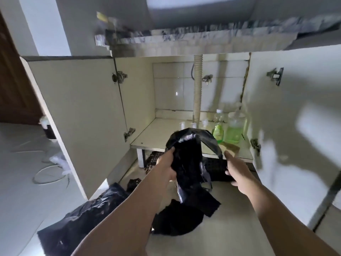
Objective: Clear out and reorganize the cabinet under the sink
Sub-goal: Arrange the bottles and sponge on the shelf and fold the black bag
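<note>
The under-sink cabinet stands open, its pale shelf (158, 133) bare on the left side. In front of it I hold up a crumpled black plastic bag (188, 159). My left hand (166, 165) grips the bag's left side. My right hand (234, 170) pinches its right handle loop. On the shelf's right side stand a small bottle of green liquid (218, 128) and a larger clear jug of green liquid (236, 128). A brownish sponge (230, 146) lies in front of them.
Both cabinet doors, left (77, 115) and right (295, 126), swing wide open. A white drain pipe (197, 89) runs down the cabinet's back. More black bags (83, 222) lie on the tiled floor below my arms. A dark mat (153, 159) sits under the shelf.
</note>
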